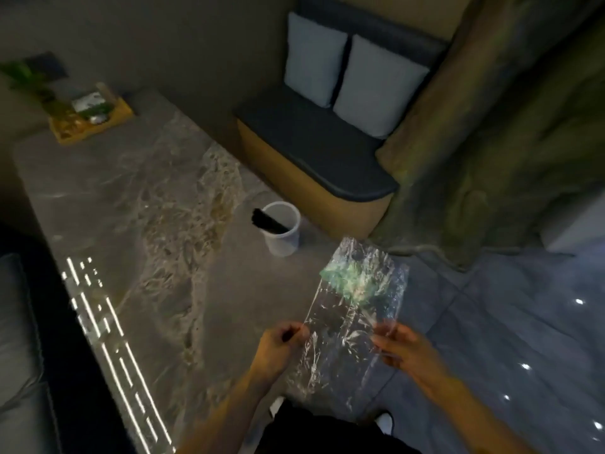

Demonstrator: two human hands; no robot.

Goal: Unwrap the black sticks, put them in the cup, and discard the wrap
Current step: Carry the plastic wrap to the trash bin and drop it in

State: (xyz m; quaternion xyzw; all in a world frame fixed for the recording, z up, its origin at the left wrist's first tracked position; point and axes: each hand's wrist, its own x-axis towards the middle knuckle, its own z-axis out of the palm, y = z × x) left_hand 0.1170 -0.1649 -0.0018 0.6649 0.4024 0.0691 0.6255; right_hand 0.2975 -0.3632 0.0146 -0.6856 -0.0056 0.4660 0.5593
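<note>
A crinkled sheet of clear plastic wrap (357,309) is pinched taut between the left hand (278,347) and right hand (409,350). Beyond them, black sticks (268,222) stand in the white cup (283,232); discarding seemingly remains.

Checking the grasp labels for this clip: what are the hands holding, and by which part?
Both hold the clear plastic wrap by its near edge: left hand pinches the left corner, right hand the right corner.

A marble-patterned table (131,198) is seen, on which a white cup (284,235) and a wooden tray (95,122) are set.
</note>
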